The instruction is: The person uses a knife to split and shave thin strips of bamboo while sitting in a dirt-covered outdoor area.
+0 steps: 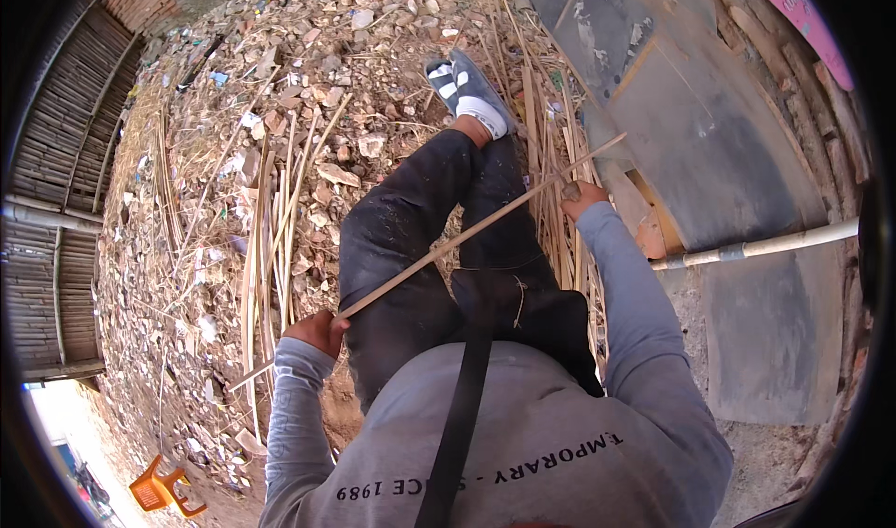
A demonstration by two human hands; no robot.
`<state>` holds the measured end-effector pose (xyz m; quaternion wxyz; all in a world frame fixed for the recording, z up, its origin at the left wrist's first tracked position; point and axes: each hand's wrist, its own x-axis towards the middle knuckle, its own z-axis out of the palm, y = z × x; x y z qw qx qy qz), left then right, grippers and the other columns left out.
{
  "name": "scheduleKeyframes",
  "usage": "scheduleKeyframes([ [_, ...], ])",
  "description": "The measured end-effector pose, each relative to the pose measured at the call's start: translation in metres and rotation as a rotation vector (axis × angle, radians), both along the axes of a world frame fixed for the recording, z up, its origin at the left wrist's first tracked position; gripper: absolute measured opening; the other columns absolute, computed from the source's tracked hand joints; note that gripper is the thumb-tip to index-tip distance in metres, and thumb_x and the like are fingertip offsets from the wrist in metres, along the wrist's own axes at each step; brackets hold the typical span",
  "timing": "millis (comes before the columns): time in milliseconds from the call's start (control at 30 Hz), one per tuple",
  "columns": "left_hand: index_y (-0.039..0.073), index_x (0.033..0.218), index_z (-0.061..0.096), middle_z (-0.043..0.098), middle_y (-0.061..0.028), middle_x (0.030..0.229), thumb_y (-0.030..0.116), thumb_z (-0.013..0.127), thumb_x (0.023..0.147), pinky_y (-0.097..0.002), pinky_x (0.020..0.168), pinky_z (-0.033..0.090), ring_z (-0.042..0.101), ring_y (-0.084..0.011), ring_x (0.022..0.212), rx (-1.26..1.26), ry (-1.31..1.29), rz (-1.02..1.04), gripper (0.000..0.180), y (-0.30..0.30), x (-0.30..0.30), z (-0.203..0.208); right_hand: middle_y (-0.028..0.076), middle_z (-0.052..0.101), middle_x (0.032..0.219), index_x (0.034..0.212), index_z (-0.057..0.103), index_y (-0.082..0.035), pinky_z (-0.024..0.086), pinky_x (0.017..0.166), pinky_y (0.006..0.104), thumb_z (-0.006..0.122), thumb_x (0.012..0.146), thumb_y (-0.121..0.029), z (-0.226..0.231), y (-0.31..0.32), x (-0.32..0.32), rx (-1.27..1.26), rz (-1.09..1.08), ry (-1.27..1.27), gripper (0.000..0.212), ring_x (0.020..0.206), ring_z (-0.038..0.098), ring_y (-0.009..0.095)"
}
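Observation:
Slanting across my lap is a long, thin bamboo strip (448, 245), its far end up to the right and its near end down to the left. My left hand (319, 332) is closed around the strip by my left thigh. Beside the strip's far part, my right hand (585, 201) is closed. A small greyish-brown thing (570, 192) shows at its fingers, too small to make out, right against or close to the strip. Several more bamboo strips (266, 239) lie on the ground left of my legs, and others (551, 154) lie along the right.
Rubble and stones (215, 164) cover the ground. Dark worn panels (691, 145) lie to the right, with a pale pole (793, 240) across them and logs (810, 108) along the edge. A bamboo-slat wall (61, 136) stands left; an orange plastic chair (161, 487) is at the lower left.

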<state>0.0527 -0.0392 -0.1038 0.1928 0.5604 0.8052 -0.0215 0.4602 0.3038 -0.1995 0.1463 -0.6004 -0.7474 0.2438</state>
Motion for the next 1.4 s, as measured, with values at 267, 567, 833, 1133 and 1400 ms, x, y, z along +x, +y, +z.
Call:
scheduleKeyframes([
  [267,0.004,0.086,0.059,0.063,-0.0220,0.074,0.048,0.043,0.094,-0.0494,0.068,0.049,0.063,-0.0417,0.074,-0.113,0.002,0.044,0.047,0.001,0.003,0.008,0.018,0.066,0.083,0.088,0.064,-0.006,0.051,0.074,0.0397,0.070,0.067,-0.025,0.005,-0.025,-0.020,-0.151,0.224,-0.129,0.029,0.081,0.064,0.036],
  [567,0.003,0.079,0.060,0.062,-0.0225,0.072,0.050,0.044,0.093,-0.0495,0.066,0.047,0.061,-0.0428,0.072,-0.149,0.009,0.028,0.052,0.007,0.002,0.034,0.017,0.066,0.083,0.090,0.064,-0.007,0.051,0.074,0.0400,0.069,0.067,-0.026,-0.032,-0.031,-0.009,-0.180,0.271,-0.099,0.031,0.081,0.064,0.033],
  [833,0.001,0.084,0.061,0.062,-0.0245,0.074,0.049,0.041,0.094,-0.0508,0.071,0.046,0.060,-0.0448,0.077,-0.217,-0.027,0.071,0.053,0.008,-0.003,0.021,0.010,0.064,0.072,0.085,0.063,-0.006,0.050,0.065,0.0369,0.067,0.069,-0.023,-0.006,-0.030,-0.005,-0.046,0.298,-0.058,0.024,0.065,0.062,0.024],
  [1133,0.002,0.089,0.063,0.063,-0.0239,0.075,0.051,0.043,0.092,-0.0497,0.071,0.047,0.061,-0.0442,0.077,-0.151,-0.057,0.058,0.053,0.010,-0.007,0.010,0.018,0.066,0.085,0.090,0.064,-0.007,0.050,0.075,0.0418,0.065,0.069,-0.023,-0.014,-0.010,0.008,-0.179,0.022,0.038,0.026,0.081,0.063,0.037],
  [1400,0.004,0.089,0.062,0.063,-0.0228,0.073,0.051,0.041,0.094,-0.0497,0.069,0.048,0.061,-0.0435,0.074,-0.096,-0.095,0.044,0.052,0.008,-0.010,-0.008,0.015,0.067,0.085,0.097,0.065,-0.008,0.051,0.075,0.0393,0.068,0.069,-0.025,0.003,0.004,-0.024,-0.127,0.200,-0.014,0.033,0.081,0.064,0.035],
])
